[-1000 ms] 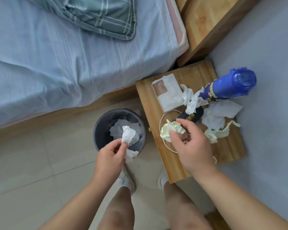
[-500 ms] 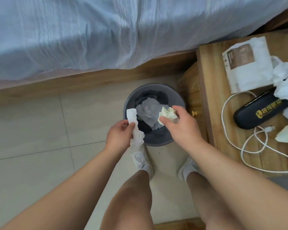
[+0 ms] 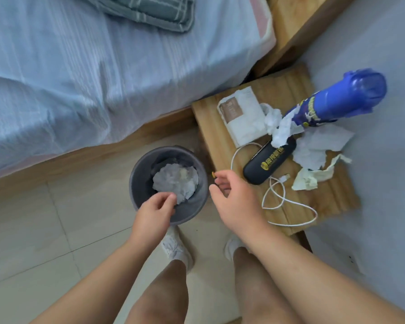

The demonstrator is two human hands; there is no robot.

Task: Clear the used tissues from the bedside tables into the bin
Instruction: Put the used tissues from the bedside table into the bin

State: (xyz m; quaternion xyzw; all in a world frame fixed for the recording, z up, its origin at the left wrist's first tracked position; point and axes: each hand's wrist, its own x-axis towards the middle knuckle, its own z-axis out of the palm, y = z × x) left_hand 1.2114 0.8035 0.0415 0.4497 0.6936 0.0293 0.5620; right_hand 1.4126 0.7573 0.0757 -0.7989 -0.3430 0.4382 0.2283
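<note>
A round grey bin (image 3: 139,181) stands on the floor between the bed and the wooden bedside table (image 3: 211,127); crumpled white tissues (image 3: 174,181) lie inside it. My left hand (image 3: 154,212) hovers over the bin's near rim, fingers loosely curled, holding nothing. My right hand (image 3: 234,199) is between the bin and the table, fingers relaxed and empty. On the table lie several used tissues: a white one (image 3: 282,128) draped over the black case, a flat white one (image 3: 318,148), and a yellowish one (image 3: 313,178) near the right edge.
The table also holds a tissue pack (image 3: 242,115), a black glasses case (image 3: 269,161), a white cable (image 3: 278,199) and a tall blue bottle (image 3: 341,101). The bed (image 3: 103,78) fills the upper left. My legs and white shoes stand on the tiled floor.
Both hands have let go of their tissues, which now lie in the bin. My right hand has moved right, toward the table. The view has swung back to show the table.
</note>
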